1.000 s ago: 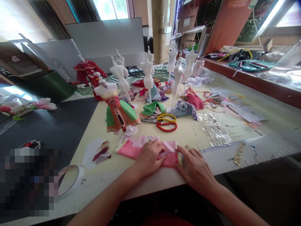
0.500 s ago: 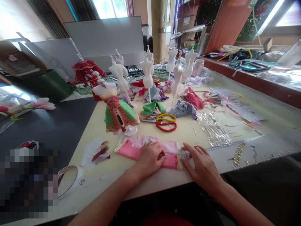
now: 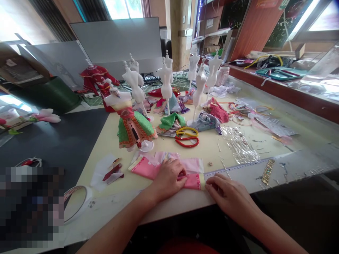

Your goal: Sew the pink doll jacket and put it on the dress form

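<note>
A strip of pink cloth [image 3: 193, 180] with pale yellow borders lies flat on the table in front of me. My left hand [image 3: 171, 176], a ring on one finger, presses on its middle with the fingers curled down and closed on the fabric. At the strip's right end, my right hand [image 3: 225, 190] has its thumb and fingertips drawn together at the yellow edge. What lies under the left palm is hidden. A clear ruler [image 3: 238, 171] runs rightward from the cloth, and a bead string [image 3: 225, 167] lies beside it.
Yellow-and-red-handled scissors [image 3: 186, 137] lie beyond the cloth. Behind stand several white dress forms [image 3: 166, 84] and one in a green-and-orange dress [image 3: 136, 128]. A tape roll [image 3: 87, 197] is at left. Jewellery in clear plastic [image 3: 242, 144] and a gold bracelet [image 3: 268, 171] lie at right.
My right hand has lowered slightly and its spread fingers have come together at the cloth's right edge, uncovering the ruler's end and a small bead. My left hand stays on the cloth.
</note>
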### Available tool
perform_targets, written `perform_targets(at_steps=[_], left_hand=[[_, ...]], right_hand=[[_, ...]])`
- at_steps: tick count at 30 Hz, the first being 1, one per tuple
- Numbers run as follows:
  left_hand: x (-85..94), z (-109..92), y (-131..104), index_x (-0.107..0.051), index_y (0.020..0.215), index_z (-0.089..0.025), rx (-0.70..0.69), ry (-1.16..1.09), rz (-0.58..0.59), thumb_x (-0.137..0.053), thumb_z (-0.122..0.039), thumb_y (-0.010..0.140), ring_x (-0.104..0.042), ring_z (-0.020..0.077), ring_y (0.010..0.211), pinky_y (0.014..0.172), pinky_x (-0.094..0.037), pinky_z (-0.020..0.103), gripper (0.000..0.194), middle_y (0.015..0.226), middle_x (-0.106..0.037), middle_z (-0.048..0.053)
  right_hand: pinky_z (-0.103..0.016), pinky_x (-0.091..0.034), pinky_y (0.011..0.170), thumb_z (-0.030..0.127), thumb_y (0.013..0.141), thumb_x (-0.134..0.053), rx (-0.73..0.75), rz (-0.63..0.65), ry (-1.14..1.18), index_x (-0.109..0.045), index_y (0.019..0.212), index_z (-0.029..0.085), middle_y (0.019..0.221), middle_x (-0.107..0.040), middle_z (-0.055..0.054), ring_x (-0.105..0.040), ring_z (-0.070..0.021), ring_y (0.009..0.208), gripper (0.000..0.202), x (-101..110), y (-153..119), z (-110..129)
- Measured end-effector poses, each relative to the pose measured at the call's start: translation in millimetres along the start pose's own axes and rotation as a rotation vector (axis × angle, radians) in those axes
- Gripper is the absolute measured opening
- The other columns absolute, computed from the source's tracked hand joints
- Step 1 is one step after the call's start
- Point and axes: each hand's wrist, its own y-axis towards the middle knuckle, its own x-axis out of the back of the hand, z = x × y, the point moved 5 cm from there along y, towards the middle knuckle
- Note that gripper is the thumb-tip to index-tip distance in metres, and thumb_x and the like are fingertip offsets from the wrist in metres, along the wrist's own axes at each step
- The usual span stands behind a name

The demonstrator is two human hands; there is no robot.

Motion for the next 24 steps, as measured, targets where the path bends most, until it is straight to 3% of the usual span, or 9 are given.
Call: perform_targets(at_steps=[9,24], left_hand=[[2.4,-4,-1,-0.059,0.076,-0.018,-0.023,-0.007,-0.007,-0.058,-0.019,0.077,-0.052,0.0173,0.079,0.075,-0.036,0.032,0.002,0.080,-0.059,0.001],[4.2,-4,-4,-0.059,0.079,-0.018,-0.041,-0.034,-0.031,-0.056,-0.022,0.080,-0.053,0.0168,0.078,0.074,-0.037,0.031,0.005,0.082,-0.061,0.001]], right_hand=[[-0.025,-0.038,0.053,0.031,0.086,-0.051,-0.061,-0.079,0.050,-0.057,0.073,0.022,0.064,-0.055,0.003,-0.053,-0.0129,0.055,0.017,-12,10,4],[-0.023,-0.040,0.052,0.025,0.088,-0.046,0.034,-0.155,0.258,-0.054,0.082,0.021,0.071,-0.054,0.001,-0.046,-0.0101,0.050,0.011,-15,4,11]])
